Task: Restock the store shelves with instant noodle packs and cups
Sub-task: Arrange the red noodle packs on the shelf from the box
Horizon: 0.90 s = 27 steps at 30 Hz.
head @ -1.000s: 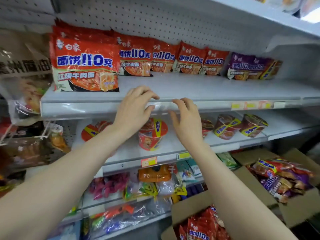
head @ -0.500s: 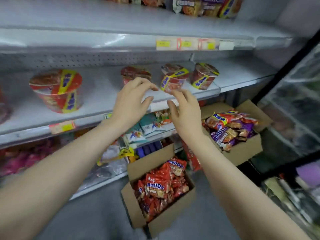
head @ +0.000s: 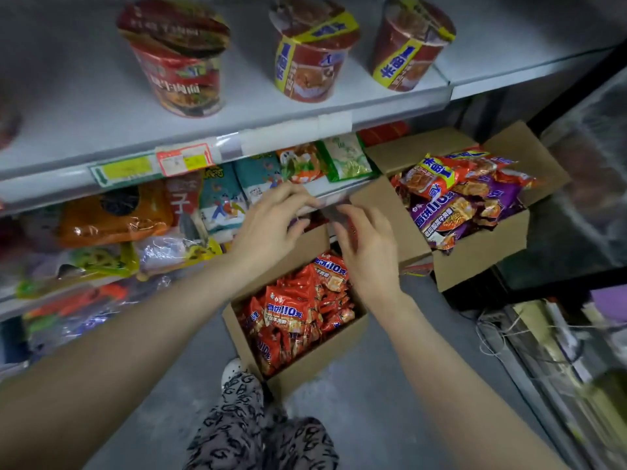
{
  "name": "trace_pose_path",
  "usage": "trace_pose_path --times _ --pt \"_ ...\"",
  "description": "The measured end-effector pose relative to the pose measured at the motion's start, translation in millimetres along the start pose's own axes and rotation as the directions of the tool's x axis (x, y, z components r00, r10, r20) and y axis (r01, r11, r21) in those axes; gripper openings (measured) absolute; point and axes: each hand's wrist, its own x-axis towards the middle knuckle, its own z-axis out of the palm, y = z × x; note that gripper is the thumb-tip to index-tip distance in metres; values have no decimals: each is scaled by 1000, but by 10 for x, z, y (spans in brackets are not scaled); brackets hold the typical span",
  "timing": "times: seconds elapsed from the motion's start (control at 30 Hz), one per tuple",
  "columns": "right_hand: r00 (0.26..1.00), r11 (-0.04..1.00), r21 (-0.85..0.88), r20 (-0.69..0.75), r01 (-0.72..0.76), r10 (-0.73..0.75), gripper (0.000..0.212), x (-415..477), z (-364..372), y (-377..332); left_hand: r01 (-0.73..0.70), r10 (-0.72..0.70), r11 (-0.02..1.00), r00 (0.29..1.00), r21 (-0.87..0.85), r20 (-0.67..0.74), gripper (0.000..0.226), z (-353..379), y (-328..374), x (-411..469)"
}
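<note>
Hovering empty, fingers loosely spread, the left hand point(head: 271, 228) and right hand point(head: 371, 256) hang above the red noodle packs point(head: 291, 310) in the floor box point(head: 305, 366); best lower straight down; grip one pack by its edges.

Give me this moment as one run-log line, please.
left hand: open, empty | right hand: open, empty | both near red-pack box | packs: none picked yet
</note>
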Motion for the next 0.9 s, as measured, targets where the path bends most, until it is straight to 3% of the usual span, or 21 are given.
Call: trace_pose_path --times 0.33,0.53,0.67,0.9 --pt "969 992 21 222 -121 113 26 -476 715 1099 284 -280 959 953 -14 115 33 1182 -495 -286" --pt "904 991 79 423 -110 66 40 -769 1399 1835 596 -595 802 796 27 113 35 2024 -810 -588" --pt "841 993 102 541 -62 -3 42 -970 1835 2219 679 -679 734 732 31 47 36 2489 -986 -868" --pt "784 996 73 617 40 -77 45 -1358 2651 2608 834 -834 551 550 19 54 42 3299 -1456 -1392"
